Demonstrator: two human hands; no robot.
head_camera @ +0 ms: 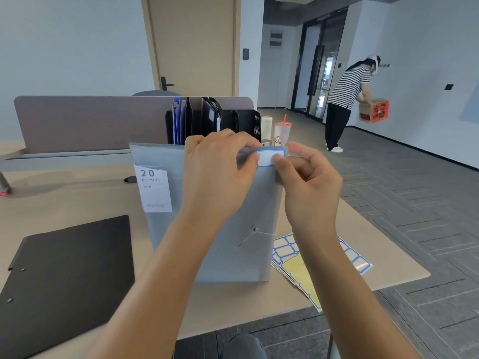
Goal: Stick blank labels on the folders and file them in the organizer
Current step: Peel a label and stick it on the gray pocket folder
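So the grey folder (215,203) is standing upright on the desk (77,200) mid-frame, and the blue-edged label (269,157) sits at its top right corner. The left hand (217,174) has its grip curled over the top edge, thumb pressing the label's left end, while the right hand (308,182) pinches that corner with its thumb on the label's right end. Best move, I reckon: rub from the middle outwards so no bubbles get trapped, and keep the folder braced so it doesn't flop.

The organizer (215,120) is right behind, upper middle, already holding a few folders. A black clipboard (64,275) lies lower left, label sheets (311,257) lower right. A drink cup (282,133) stands just beside the organizer's right end, easy to knock when filing. Someone's carrying a box (373,110) far right.
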